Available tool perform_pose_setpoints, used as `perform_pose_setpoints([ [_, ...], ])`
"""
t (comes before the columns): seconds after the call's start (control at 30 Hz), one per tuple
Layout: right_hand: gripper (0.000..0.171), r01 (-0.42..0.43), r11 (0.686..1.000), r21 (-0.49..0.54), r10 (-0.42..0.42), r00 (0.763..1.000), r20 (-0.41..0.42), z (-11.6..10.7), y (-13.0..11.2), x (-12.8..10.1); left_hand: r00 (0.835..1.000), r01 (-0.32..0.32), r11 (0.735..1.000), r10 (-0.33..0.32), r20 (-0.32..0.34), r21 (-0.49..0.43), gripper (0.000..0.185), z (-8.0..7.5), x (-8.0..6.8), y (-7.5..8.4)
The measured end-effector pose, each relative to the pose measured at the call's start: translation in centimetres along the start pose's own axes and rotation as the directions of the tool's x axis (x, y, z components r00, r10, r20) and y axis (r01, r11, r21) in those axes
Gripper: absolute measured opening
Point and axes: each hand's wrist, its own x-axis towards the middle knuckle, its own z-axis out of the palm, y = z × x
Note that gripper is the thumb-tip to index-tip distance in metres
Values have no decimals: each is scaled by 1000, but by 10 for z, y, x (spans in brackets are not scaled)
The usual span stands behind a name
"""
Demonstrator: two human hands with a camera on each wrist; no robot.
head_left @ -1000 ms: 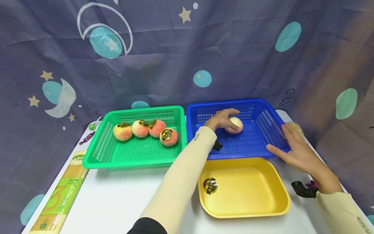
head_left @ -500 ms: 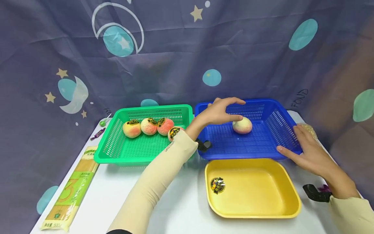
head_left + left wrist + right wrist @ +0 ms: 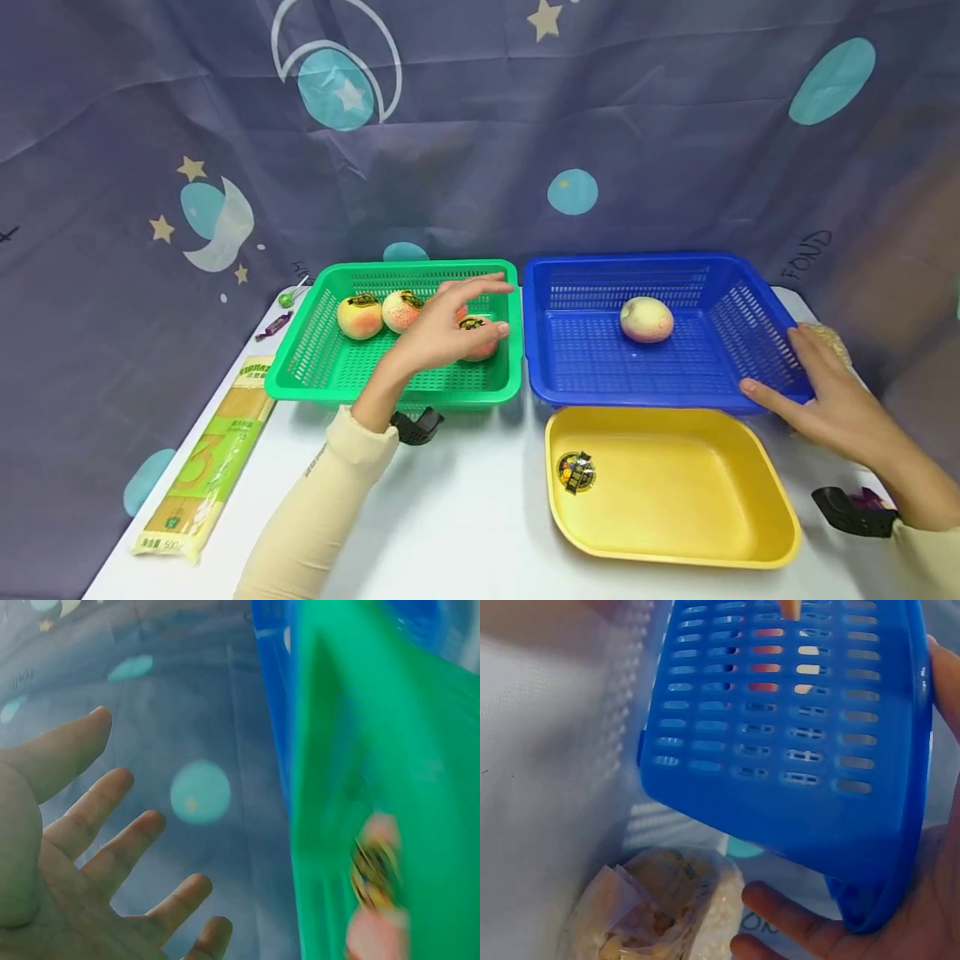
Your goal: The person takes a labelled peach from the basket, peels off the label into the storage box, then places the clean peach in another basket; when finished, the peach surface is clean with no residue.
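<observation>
Left hand (image 3: pixel 438 333): fingers spread, holding nothing, hovering over right end of green basket (image 3: pixel 300 371), just above nearest peach (image 3: pixel 480 340). Other peaches (image 3: pixel 360 317) in row behind it, same basket. Right hand (image 3: pixel 832 400): flat against blue basket (image 3: pixel 720 379) near right corner, fingers straight, bracing not clutching. Blue basket, right of green, holds one bare peach (image 3: pixel 647 320). Yellow tray (image 3: pixel 750 533) in front of blue basket, one sticker (image 3: pixel 576 472) inside.

Risk: round fruit could roll off under hasty grab; light green basket unbraced, may slide.
</observation>
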Motion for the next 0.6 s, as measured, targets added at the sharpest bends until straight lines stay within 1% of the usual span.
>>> perform_pose_setpoints([
  [0.13, 107, -4, 1000, 4, 4, 1000, 18, 0, 0, 1, 994, 49, 999, -51, -97, -19, 48, -16, -35, -24],
  [0.2, 107, -12, 1000, 4, 12, 1000, 24, -1, 0, 2, 986, 69, 998, -70, -151, -11, 48, -25, -51, -34],
  [0.3, 107, -31, 999, -9, 31, 999, 30, -3, 0, 2, 969, 97, 995, -90, -229, 17, 47, -37, -71, -44],
  [0.4, 106, -49, 998, -35, 50, 999, 18, -5, -1, 2, 946, 126, 991, -103, -307, 54, 46, -47, -89, -52],
  [0.47, 105, -63, 996, -58, 63, 998, -2, -5, -3, 2, 927, 147, 986, -109, -359, 80, 45, -53, -101, -58],
  [0.53, 103, -64, 995, -71, 62, 998, -28, -5, -7, 4, 902, 177, 977, -113, -417, 118, 45, -58, -112, -64],
  [0.6, 101, -61, 995, -76, 56, 997, -59, -4, -12, 7, 876, 213, 961, -108, -471, 175, 45, -63, -124, -72],
])
